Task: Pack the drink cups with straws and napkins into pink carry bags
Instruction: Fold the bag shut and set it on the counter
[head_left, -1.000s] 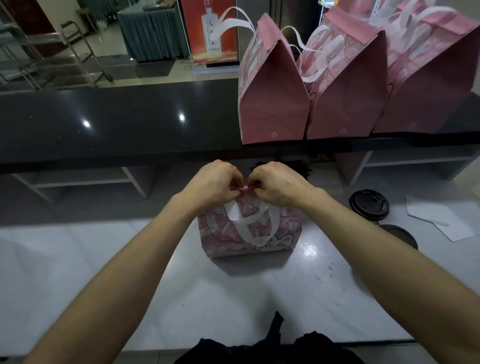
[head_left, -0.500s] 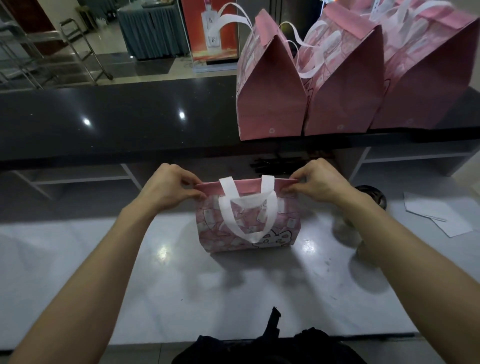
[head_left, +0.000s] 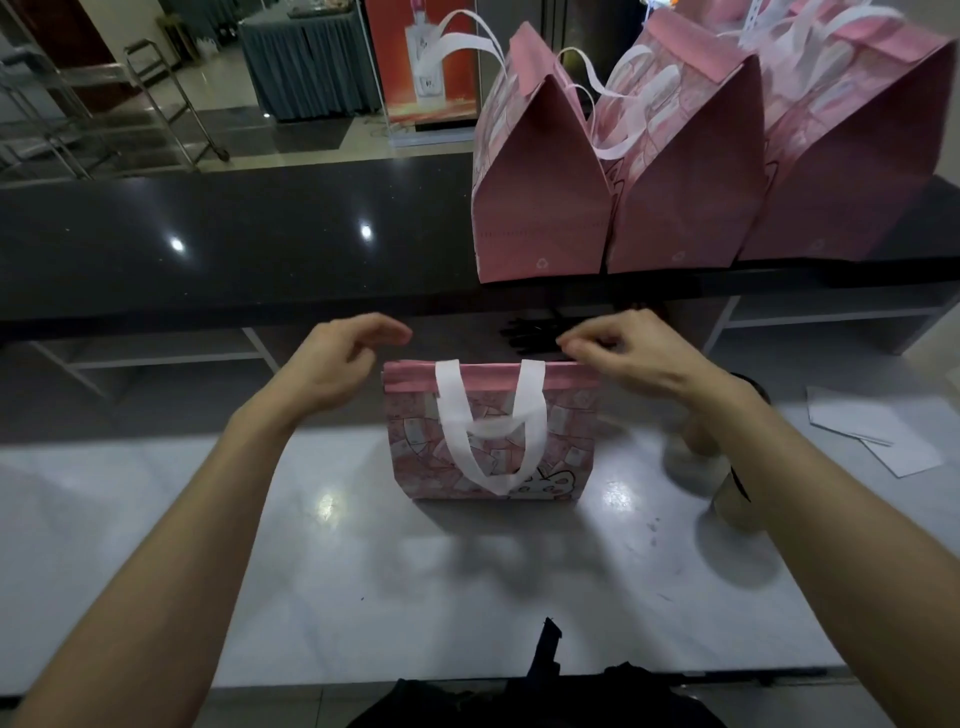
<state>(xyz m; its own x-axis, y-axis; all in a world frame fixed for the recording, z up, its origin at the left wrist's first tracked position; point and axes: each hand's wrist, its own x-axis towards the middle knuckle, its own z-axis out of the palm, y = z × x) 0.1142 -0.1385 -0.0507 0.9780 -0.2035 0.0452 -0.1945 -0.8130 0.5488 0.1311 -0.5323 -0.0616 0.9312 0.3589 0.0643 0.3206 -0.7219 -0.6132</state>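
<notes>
From the head camera, a small pink printed fabric carry bag (head_left: 491, 436) stands upright on the pale glossy worktop (head_left: 363, 571), its top edge folded flat and closed; its two white strap handles (head_left: 488, 431) hang down over the near face. The left hand (head_left: 332, 358) hovers just beside the bag's top left corner, fingers loosely curled and apart, holding nothing; whether it touches the bag cannot be told. The right hand (head_left: 628, 353) sits at the top right corner, thumb and fingertips drawn close together at or just above the folded edge; whether they actually pinch the fabric cannot be told.

Behind the worktop runs a raised black polished counter (head_left: 234, 244); on its right part three larger pink carry bags (head_left: 675, 171) stand side by side, touching, tops pinched shut and white handles sticking up. Under the right forearm a pale drink cup with a dark lid (head_left: 727, 493) stands on the worktop, mostly hidden; farther right lie white paper sheets (head_left: 878, 436). A dark garment (head_left: 540, 696) shows at the bottom edge.
</notes>
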